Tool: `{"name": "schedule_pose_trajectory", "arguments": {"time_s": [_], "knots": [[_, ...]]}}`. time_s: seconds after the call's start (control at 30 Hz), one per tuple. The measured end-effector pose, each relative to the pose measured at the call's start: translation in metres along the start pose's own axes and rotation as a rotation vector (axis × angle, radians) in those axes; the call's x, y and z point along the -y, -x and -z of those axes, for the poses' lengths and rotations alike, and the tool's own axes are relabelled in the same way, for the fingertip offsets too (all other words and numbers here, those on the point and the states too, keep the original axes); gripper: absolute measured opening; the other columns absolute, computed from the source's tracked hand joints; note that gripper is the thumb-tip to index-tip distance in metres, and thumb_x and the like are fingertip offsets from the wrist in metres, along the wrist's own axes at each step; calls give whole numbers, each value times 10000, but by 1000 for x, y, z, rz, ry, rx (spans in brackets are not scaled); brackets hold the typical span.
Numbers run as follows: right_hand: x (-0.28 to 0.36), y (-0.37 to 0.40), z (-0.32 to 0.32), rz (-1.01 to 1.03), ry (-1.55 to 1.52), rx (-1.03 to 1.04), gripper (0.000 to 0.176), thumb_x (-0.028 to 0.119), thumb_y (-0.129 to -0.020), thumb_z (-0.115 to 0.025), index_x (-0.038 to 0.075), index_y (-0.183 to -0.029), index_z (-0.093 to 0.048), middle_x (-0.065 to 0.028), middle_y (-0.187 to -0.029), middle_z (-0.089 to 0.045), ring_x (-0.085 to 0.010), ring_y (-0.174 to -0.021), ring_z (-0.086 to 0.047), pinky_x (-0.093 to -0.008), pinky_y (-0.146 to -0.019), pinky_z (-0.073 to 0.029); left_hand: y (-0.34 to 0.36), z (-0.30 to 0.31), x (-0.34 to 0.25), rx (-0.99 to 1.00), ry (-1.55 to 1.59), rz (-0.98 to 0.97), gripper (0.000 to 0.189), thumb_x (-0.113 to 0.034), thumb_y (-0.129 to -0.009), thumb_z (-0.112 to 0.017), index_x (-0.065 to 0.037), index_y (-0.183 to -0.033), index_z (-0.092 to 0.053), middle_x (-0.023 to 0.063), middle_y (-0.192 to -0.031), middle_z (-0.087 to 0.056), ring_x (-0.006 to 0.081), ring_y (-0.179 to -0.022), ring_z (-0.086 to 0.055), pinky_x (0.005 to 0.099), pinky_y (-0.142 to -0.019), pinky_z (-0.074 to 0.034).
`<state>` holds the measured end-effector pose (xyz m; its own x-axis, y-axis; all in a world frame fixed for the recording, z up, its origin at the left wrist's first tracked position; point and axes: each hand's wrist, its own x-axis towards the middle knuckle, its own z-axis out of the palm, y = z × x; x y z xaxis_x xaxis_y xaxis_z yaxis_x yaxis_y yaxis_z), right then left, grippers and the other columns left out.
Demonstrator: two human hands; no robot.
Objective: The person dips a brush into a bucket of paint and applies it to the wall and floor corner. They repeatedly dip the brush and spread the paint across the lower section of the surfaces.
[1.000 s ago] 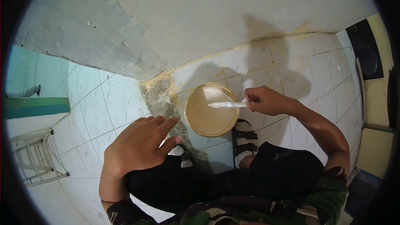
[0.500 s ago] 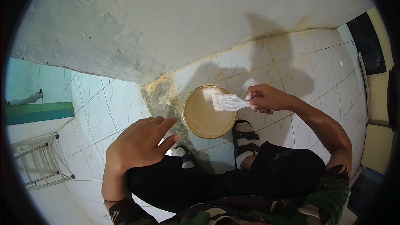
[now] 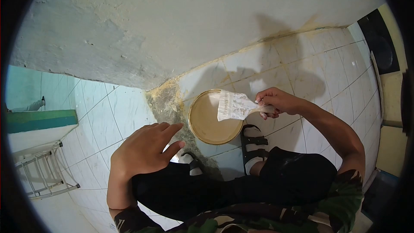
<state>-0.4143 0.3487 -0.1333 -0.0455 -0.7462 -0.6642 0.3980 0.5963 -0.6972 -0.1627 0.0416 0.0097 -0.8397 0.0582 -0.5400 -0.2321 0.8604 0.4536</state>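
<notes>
My right hand is closed around the handle of a wide brush coated in whitish paint. The brush's broad side faces up, and its bristles point left over a round bucket of pale, creamy liquid. Empty and held above my knee, my left hand has its thumb apart from the fingers. It is to the left of the bucket and touches neither bucket nor brush.
A grey wall with peeling patches rises beyond the bucket. Tiled floor surrounds a rough cement strip. A metal ladder is at the left, and my sandalled foot is beside the bucket.
The brush has turned in my right hand, so its broad face and bristles show more fully. My left hand has barely moved.
</notes>
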Motion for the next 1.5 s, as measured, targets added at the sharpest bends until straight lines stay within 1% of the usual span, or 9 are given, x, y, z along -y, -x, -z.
{"name": "schedule_pose_trajectory", "arguments": {"time_s": [0.17,0.23,0.3,0.37,0.5,0.6,0.9,1.33,1.5], "knots": [[2,8,11,70,-104,-99,100,133,-968,-520,76,-1010,-591,-123,-745,-685,-110,-499,-530,-250,-435,-395,-4,8,-14,56,11,69,448,-304,-1021,-609,-64,-1399,-586,219,-1199,-693,396,-1129,-651,443,-996,-504],[5,12,22,215,-120,-295,148,166,-953,-506,67,-962,-616,-109,-745,-699,-99,-469,-513,-254,-407,-375,-5,8,-13,68,27,101,453,-313,-1021,-607,-76,-1407,-585,224,-1212,-687,400,-1135,-646,446,-994,-502],[-2,13,40,286,-163,-368,141,160,-953,-533,56,-930,-626,-98,-750,-701,-97,-471,-526,-256,-396,-378,-6,4,-7,55,22,69,470,-340,-1027,-590,-52,-1398,-579,231,-1188,-690,410,-1123,-647,454,-987,-503],[-28,1,68,420,-12,-621,130,145,-947,-580,42,-891,-636,-85,-751,-699,-92,-475,-534,-257,-400,-392,-9,1,-3,42,16,44,492,-366,-1032,-573,-28,-1389,-574,238,-1164,-693,421,-1110,-648,462,-980,-505],[-80,-36,114,367,-59,-893,172,146,-941,-620,8,-840,-644,-78,-737,-688,-95,-471,-529,-269,-401,-399,-19,2,0,83,16,90,498,-374,-1038,-562,-45,-1411,-567,241,-1235,-678,412,-1164,-638,455,-1012,-497],[-98,-68,131,375,-85,-981,206,165,-939,-617,-15,-847,-653,-83,-732,-687,-105,-466,-527,-281,-407,-406,-29,4,0,127,19,143,498,-384,-1042,-552,-60,-1420,-566,225,-1269,-672,402,-1185,-634,447,-1024,-493],[-105,-125,152,253,-152,-1006,237,185,-935,-595,-39,-896,-662,-124,-777,-714,-137,-473,-543,-305,-433,-433,-49,5,1,182,36,199,508,-408,-1052,-532,-80,-1439,-552,206,-1324,-652,381,-1214,-626,436,-1044,-486],[-92,-143,170,273,-154,-982,237,184,-934,-605,-40,-863,-640,-140,-806,-719,-137,-479,-546,-303,-412,-424,-57,5,7,210,46,217,512,-421,-1056,-521,-82,-1439,-549,202,-1319,-658,388,-1207,-628,437,-1043,-484],[-72,-131,167,335,-282,-957,203,147,-909,-603,-37,-830,-636,-149,-774,-694,-130,-488,-544,-295,-392,-402,-53,7,5,206,45,216,510,-413,-1055,-525,-73,-1434,-551,208,-1316,-657,391,-1211,-624,438,-1044,-484]]}}
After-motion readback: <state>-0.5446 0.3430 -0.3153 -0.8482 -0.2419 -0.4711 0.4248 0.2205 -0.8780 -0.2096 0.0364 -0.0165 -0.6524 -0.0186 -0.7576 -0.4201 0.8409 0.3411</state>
